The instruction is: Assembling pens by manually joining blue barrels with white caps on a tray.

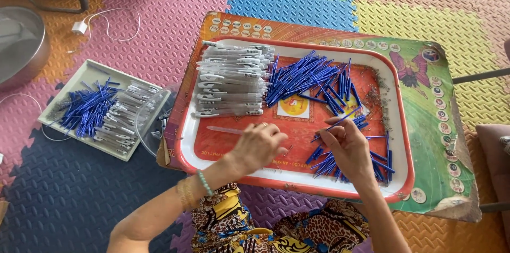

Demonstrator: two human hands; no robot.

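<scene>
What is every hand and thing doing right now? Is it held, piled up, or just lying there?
Left hand: closed on a clear plastic pen barrel, held flat over the tray.
Right hand: pinching a thin blue refill, tilted.
Red-rimmed white plastic tray: lying flat on a low table.
Clear pen barrels pile: stacked in rows.
Blue refills heap: loose, jumbled.
Small grey tray: on the floor mat, filled.

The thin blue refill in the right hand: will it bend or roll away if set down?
The blue refill, pinched by the right hand, looks long and thin, so probably light and slightly flexible. Likely round, it may roll, though the red tray rim should contain it.
</scene>
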